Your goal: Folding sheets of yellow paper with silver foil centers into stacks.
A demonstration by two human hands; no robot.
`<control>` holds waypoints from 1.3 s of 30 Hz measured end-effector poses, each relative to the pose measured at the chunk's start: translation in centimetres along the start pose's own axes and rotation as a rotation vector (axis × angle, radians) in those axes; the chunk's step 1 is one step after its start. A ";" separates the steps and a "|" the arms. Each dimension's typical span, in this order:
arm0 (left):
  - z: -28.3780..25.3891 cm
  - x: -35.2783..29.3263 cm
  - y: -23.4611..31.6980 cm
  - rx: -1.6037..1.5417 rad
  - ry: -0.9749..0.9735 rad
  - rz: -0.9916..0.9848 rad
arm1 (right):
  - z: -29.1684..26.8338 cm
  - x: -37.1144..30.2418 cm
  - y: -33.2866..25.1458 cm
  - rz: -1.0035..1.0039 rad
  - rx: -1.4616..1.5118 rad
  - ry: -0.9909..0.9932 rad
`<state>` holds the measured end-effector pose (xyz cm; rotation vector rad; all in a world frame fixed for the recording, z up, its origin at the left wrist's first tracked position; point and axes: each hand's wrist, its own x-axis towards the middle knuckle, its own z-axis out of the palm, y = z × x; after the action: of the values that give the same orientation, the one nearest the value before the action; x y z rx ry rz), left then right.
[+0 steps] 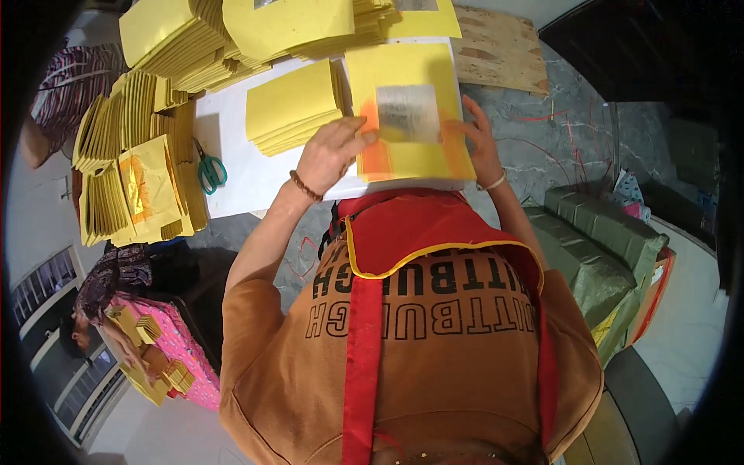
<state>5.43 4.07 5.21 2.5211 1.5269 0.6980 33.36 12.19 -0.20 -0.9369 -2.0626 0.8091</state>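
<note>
A yellow paper sheet (418, 63) with a silver rectangle and orange patches lies in front of me at the right end of the white table. My left hand (333, 151), with a beaded bracelet at the wrist, has its fingers closed at the sheet's left edge. On the opposite edge, my right hand (479, 139) grips with the thumb over the paper and the fingers along its side. Orange near both hands is smeared by motion. Just left of the sheet sits a stack of folded yellow paper (291, 105).
More yellow paper stacks (174, 39) crowd the table's far side and left end. Teal-handled scissors (211, 170) lie on the white tabletop (232, 182). Green wrapped bundles (597, 232) stand at right. Other people work at left, one by a pink-covered table (190, 360).
</note>
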 end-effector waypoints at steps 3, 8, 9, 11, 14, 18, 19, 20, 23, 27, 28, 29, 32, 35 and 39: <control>-1.1 -0.6 1.2 0.042 -0.004 0.076 | -1.2 -0.4 -1.2 -0.165 -0.170 -0.080; -0.2 -1.8 2.2 -0.257 0.001 -0.134 | -1.7 -0.4 -2.2 -0.122 0.023 -0.263; -0.1 -1.6 2.5 -0.327 -0.011 -0.309 | -1.4 -0.1 -2.7 -0.123 0.024 -0.265; 0.7 -0.5 2.5 -0.392 0.084 -0.406 | -0.9 0.5 -3.4 0.314 0.247 -0.190; 1.9 0.2 1.8 -0.644 0.080 -0.776 | 1.5 0.6 -1.7 0.407 0.307 0.029; 3.3 -0.1 0.7 -0.627 0.097 -0.811 | 1.3 2.3 -3.3 0.518 0.398 0.098; 3.4 0.2 0.9 -0.691 0.126 -0.858 | 1.2 2.5 -3.4 0.545 0.360 0.073; 3.3 0.4 1.1 -0.753 0.157 -0.904 | 1.2 2.6 -3.4 0.571 0.322 0.048; 3.9 0.6 1.0 -0.763 0.271 -0.917 | 1.5 2.7 -3.0 0.566 0.309 0.011; 2.8 1.2 1.4 -0.708 0.243 -0.875 | 2.3 2.4 -2.0 0.481 0.319 0.030; 2.1 1.5 1.5 -0.666 0.180 -0.853 | 2.4 2.5 -2.1 0.485 0.312 0.037; 1.7 1.6 1.7 -0.624 0.119 -0.829 | 2.4 2.5 -2.1 0.488 0.305 0.044; 1.1 1.3 1.9 -0.449 0.116 -0.670 | 2.5 2.5 -2.0 0.490 0.354 0.039; -0.1 1.7 2.4 0.034 0.117 -0.438 | 2.5 2.4 -1.7 0.496 0.327 0.030; -0.3 3.1 4.0 0.098 -0.080 -0.266 | 2.7 2.3 -1.5 0.520 0.341 0.034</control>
<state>9.73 4.81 7.74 2.3144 1.8613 0.4907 29.55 12.57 0.31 -1.2918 -1.5900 1.3528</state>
